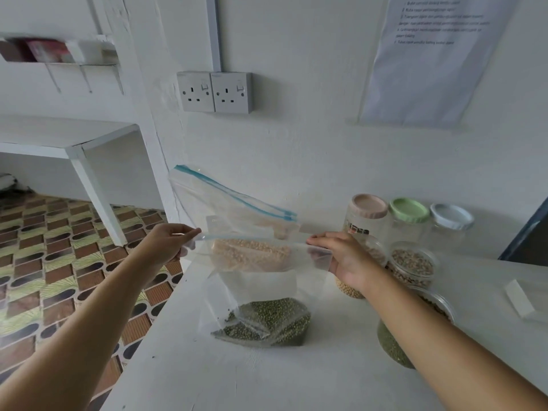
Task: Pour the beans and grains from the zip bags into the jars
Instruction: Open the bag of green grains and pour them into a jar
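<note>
Both hands hold a clear zip bag of pale tan grain (252, 253) up above the white table (296, 375). My left hand (170, 241) pinches its top left corner and my right hand (344, 259) grips its top right corner. Below it on the table lies a zip bag of green beans (267, 321). Behind stands another clear zip bag (231, 200) with a blue seal, leaning at the wall. To the right are open jars: one with yellow beans (348, 287), one with mixed brown grains (413, 266), and one with green beans (391, 345) partly hidden by my right forearm.
Three lidded jars stand by the wall: a pink lid (369, 206), a green lid (409, 210), a pale blue lid (450, 216). A white block (520, 298) lies at the right. The table's left edge drops to a patterned floor (59, 277). Wall sockets (215, 91) are above.
</note>
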The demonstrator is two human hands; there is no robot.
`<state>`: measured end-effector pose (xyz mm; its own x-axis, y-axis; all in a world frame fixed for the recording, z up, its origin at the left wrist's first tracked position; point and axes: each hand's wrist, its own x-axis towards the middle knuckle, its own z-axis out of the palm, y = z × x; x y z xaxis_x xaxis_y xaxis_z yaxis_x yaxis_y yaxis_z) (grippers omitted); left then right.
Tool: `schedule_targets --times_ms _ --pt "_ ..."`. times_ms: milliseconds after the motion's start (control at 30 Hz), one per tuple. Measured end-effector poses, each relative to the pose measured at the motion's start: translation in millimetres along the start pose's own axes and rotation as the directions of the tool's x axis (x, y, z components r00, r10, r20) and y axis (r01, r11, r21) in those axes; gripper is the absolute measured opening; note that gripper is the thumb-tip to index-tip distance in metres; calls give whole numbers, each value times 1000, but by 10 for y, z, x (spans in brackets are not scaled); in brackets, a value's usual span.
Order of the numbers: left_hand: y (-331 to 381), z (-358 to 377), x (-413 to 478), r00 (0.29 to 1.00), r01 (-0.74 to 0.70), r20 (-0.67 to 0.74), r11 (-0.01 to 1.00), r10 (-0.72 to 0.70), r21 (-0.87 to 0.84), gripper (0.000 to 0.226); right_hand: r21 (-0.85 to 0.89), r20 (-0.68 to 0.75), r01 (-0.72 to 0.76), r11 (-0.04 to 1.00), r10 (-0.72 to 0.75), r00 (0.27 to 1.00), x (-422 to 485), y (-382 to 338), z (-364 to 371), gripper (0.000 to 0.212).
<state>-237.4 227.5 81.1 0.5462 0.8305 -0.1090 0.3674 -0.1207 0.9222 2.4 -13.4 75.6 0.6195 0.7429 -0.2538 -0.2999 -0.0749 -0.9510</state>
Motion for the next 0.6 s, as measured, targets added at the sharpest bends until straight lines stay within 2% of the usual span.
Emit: schedule_targets --times_ms 133,267,400,500,600 --pt "-39 14 139 1000 -2 26 998 1 55 23 -12 -87 -43 999 42 995 3 69 64 11" --pt "16 -84 160 988 -149 -25 987 151 60 26 92 -90 -8 996 17 996 18 92 71 16" --pt "6 -157 63 967 -246 -76 968 242 -42 30 123 -98 69 990 -57 994 -28 78 141 26" --pt "73 -178 -103 939 -341 -76 933 334 -118 36 126 -185 97 987 -73 980 -41 95 168 25" --pt "251 -149 -261 873 -487 -37 872 486 -51 24 26 -320 209 978 -190 928 -100 87 169 21"
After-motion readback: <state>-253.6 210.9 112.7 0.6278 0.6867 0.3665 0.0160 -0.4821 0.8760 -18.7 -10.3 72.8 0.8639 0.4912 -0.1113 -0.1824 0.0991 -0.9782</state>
